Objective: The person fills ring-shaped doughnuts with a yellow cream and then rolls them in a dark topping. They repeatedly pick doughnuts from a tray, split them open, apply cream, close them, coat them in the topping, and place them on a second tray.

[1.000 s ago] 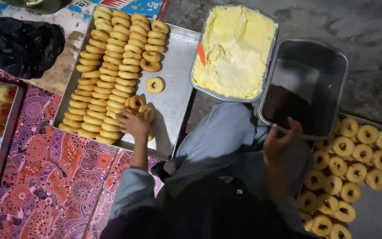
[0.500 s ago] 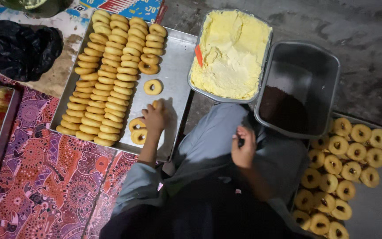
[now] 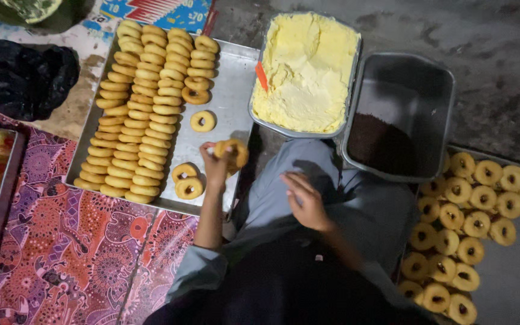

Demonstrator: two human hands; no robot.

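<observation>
Head view: we look straight down on our own lap and two hands. Our left hand [image 3: 216,161] has its fingers clamped on a ring-shaped pastry [image 3: 231,151], which it holds just above the near right corner of a metal tray [image 3: 231,90]. Just to the left of that hand, two loose rings [image 3: 186,182] lie touching each other on the tray, and a little beyond it a single ring [image 3: 203,121] lies flat by itself. Further left of the hand, rows of stacked rings [image 3: 145,108] fill most of the tray, standing on edge and packed close together.

Our right hand [image 3: 306,200] rests over our grey-clad knee [image 3: 356,198] with the fingers loosely curled and nothing in them that we can make out. Beyond this hand sits a metal tub of pale yellow cream [image 3: 308,69] with a small orange scraper [image 3: 262,76] stuck at its left edge. To the right of the hand stands a grey tub [image 3: 407,102] with dark brown powder [image 3: 377,141] in its bottom. Further right, more rings with dark centres [image 3: 470,222] lie flat on another tray. A patterned red cloth [image 3: 61,247] covers the floor to the left of our left arm.
</observation>
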